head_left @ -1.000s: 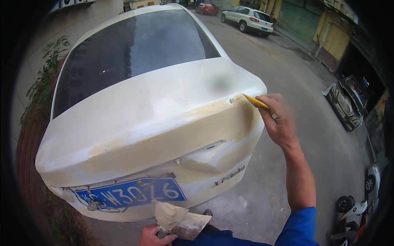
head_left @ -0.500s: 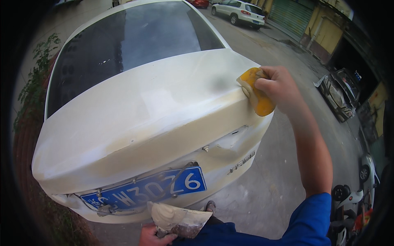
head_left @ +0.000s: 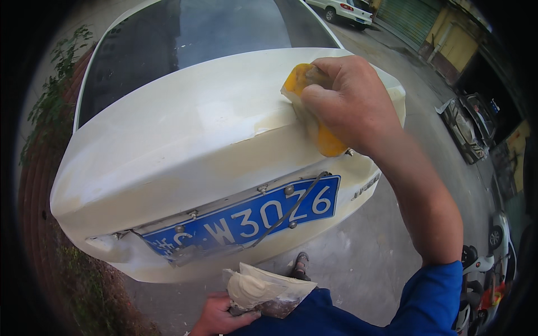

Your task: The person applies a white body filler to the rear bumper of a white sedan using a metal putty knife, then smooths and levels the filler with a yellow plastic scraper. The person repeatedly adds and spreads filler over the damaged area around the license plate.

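Head view: white car boot lid seen from above and behind, rear window beyond it.
Right hand: right hand clenched on a yellow spreader, fingers wrapped over its upper edge.
Spreader position: blade pressed flat against the rear edge of the boot lid, on the right side, where the top face bends down to the back face.
Filler patch: pale cream filler on the lid, just left of the spreader and touching it.
Left hand: left hand at the lower edge, fingers closed on a mixing board.
Board load: lump of cream putty resting on the board.
Plate: blue licence plate below the lid edge, tilted, a thin dark wire across it.
Surroundings: grey pavement, parked white car beyond, scooters at right.
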Demonstrator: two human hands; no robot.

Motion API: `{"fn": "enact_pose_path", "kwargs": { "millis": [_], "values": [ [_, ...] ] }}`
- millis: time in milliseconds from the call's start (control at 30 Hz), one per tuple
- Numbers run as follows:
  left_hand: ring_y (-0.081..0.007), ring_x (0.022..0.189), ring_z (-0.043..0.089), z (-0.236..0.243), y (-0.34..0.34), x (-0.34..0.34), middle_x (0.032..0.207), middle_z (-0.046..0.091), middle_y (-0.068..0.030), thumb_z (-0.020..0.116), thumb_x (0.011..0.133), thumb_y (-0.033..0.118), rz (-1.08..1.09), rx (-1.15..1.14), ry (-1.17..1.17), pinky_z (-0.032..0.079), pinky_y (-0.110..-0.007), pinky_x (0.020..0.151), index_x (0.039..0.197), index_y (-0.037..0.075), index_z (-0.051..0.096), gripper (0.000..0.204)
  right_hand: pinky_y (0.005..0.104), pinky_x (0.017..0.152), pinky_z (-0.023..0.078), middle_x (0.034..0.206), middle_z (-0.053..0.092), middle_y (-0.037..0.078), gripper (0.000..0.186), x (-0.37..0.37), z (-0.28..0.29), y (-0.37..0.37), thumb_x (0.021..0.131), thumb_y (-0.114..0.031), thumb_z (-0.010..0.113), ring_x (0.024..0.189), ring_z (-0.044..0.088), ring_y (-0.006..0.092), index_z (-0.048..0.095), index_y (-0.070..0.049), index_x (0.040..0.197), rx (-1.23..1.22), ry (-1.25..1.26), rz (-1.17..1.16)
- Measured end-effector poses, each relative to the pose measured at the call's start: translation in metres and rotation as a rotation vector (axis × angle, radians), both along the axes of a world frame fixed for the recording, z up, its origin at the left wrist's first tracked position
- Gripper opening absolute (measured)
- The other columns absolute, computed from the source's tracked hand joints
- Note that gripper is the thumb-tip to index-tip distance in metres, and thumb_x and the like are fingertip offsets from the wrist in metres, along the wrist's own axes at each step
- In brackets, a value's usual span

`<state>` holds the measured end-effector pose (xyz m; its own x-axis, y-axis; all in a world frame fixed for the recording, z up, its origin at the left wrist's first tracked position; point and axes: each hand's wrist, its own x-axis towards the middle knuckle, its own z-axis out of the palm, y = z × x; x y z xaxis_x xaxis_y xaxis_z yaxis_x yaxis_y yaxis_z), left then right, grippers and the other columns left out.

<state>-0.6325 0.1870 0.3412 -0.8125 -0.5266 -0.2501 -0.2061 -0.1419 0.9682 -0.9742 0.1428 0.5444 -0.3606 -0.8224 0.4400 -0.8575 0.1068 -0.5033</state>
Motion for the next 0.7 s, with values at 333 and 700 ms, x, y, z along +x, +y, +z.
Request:
{"fn": "enact_pose_path", "kwargs": {
  "millis": [333,700],
  "values": [
    [-0.0148,0.060,0.068,0.006,0.006,0.026,0.070,0.069,-0.0073,0.079,0.074,0.003,-0.004,-0.035,0.139,0.053,-0.028,0.054,0.079,-0.003,0.068,0.014,0.0519,0.069,0.052,0.065,0.059,0.032,0.019,0.106,-0.008,-0.049,0.073,-0.006,0.056,0.063,0.061,0.0488,0.063,0.010,0.067,-0.069,0.089,0.199],
    [-0.0102,0.059,0.061,0.010,0.024,0.034,0.069,0.068,-0.0033,0.079,0.080,0.010,0.085,-0.209,-0.218,0.048,-0.028,0.053,0.086,0.001,0.073,0.012,0.0372,0.078,0.063,0.101,0.069,0.019,0.029,-0.067,-0.036,0.106,0.089,-0.003,0.058,0.085,0.073,0.0222,0.060,0.011,0.114,-0.580,-1.035,0.105]
  ]
}}
